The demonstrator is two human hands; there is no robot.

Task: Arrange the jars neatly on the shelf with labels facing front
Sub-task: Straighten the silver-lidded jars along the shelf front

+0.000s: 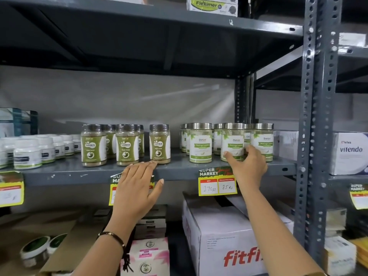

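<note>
On the grey metal shelf [179,170] stand two groups of jars, labels facing me. At centre-left are several dark-lidded Gaska jars [127,145], with one Gaska jar [160,144] standing apart to their right. At centre-right are several silver-lidded Moringa Leaves jars [200,143]. My right hand [247,164] wraps the base of the middle front Moringa jar [232,141], thumb on its label. My left hand [137,188] hovers flat and open in front of the shelf edge, fingertips just below the lone Gaska jar, holding nothing.
Small white tubs [27,154] fill the shelf's left. A vitendo box [350,152] sits on the neighbouring rack past the perforated upright [310,136]. Yellow price tags [218,182] hang from the shelf edge. A fitfi carton [229,236] and pink boxes [147,255] lie below.
</note>
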